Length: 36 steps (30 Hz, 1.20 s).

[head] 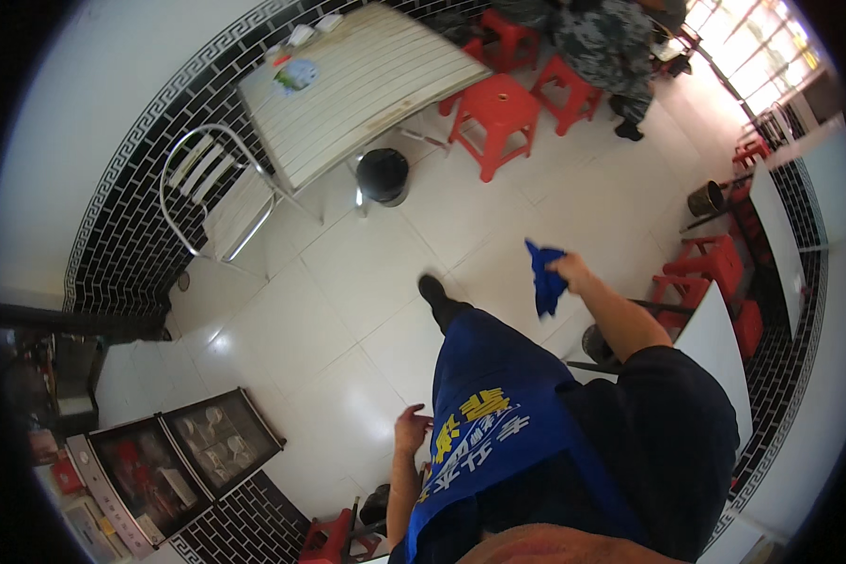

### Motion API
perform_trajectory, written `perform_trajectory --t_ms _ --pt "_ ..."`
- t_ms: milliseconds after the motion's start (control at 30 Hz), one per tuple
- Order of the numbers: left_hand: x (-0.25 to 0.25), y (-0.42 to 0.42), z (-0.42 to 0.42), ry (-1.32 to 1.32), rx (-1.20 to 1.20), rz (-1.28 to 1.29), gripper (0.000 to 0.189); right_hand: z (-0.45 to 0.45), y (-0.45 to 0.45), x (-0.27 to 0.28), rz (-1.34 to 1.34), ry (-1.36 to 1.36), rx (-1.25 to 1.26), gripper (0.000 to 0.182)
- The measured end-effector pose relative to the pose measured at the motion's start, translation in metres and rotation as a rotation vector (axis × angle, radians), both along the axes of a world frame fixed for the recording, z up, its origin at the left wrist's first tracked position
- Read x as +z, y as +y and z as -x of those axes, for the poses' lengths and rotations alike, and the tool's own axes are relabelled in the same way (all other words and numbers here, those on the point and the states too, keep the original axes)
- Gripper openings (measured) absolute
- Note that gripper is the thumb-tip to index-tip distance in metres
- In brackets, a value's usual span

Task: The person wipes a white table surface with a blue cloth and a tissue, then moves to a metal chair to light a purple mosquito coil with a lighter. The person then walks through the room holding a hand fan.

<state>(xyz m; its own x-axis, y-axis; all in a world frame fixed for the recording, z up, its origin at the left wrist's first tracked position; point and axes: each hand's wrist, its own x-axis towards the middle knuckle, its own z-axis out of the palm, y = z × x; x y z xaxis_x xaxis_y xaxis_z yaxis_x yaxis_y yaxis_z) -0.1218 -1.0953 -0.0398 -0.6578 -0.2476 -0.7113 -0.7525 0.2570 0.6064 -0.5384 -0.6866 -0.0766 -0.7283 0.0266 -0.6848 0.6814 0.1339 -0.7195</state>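
A crumpled blue cloth [548, 283] hangs from my right hand [571, 272], whose fingers close around its upper part. That hand is held out over the tiled floor to the right of my body. My left hand [413, 428] hangs low beside the blue apron [493, 395], with fingers loosely apart and nothing seen in them. The apron bears yellow and white writing. One dark shoe [433, 289] shows ahead of the apron's hem.
Ahead left stands a slatted table [366, 84], with a metal-framed chair [218, 204] and a black bin [383, 173] nearby. Red stools [495, 116] and a person in camouflage clothing [606, 56] are farther ahead. White tables [719, 359] line the right; a glass-doored cabinet [215, 448] stands left.
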Motion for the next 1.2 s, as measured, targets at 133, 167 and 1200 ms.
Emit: perform_trajectory --t_ms 133,167,1200 --pt "-0.079 -0.024 -0.037 -0.184 -0.024 0.094 0.048 0.199 -0.157 0.044 -0.139 0.330 0.003 0.038" --pt "-0.076 -0.027 -0.032 -0.225 0.016 0.059 0.048 0.245 -0.196 0.059 -0.127 0.385 0.016 0.038" --pt "0.116 -0.460 0.372 0.400 0.955 -0.618 0.076 0.168 -0.841 0.156 0.393 0.022 1.597 0.078"
